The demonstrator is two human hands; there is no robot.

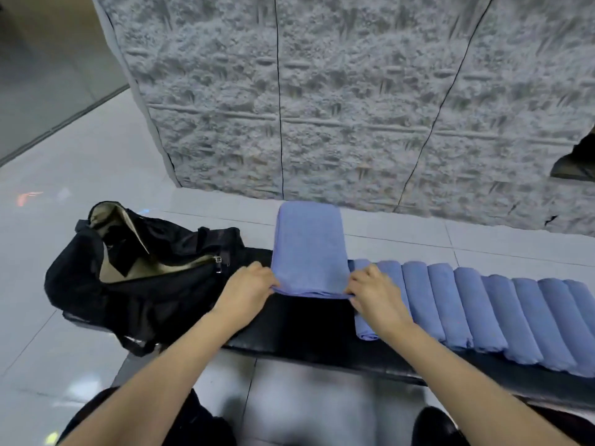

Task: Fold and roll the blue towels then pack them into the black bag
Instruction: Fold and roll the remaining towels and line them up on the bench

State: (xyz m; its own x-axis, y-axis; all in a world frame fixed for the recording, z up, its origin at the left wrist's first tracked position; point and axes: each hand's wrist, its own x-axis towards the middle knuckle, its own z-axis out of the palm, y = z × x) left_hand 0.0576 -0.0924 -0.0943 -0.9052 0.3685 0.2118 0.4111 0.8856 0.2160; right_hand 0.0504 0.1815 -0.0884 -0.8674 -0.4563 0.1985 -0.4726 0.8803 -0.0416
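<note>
I pinched the near corners of the folded blue towel (308,249) with my left hand (248,288) and right hand (373,292) on the black bench (315,329), between the open black bag (141,272) and the rolled towels (502,313).

A rough grey stone-textured wall (354,91), split by thin dark seams, rises behind a black padded bench (315,329). Pale glossy floor tiles (80,175) reflect soft light. A dark shoe (571,167) shows far right.

Soft matt blue cloth towels (309,249); a black fabric bag (154,284) with pale lining; glossy pale floor tiles (70,162); rough grey textured wall panels (354,91) at upper frame.
</note>
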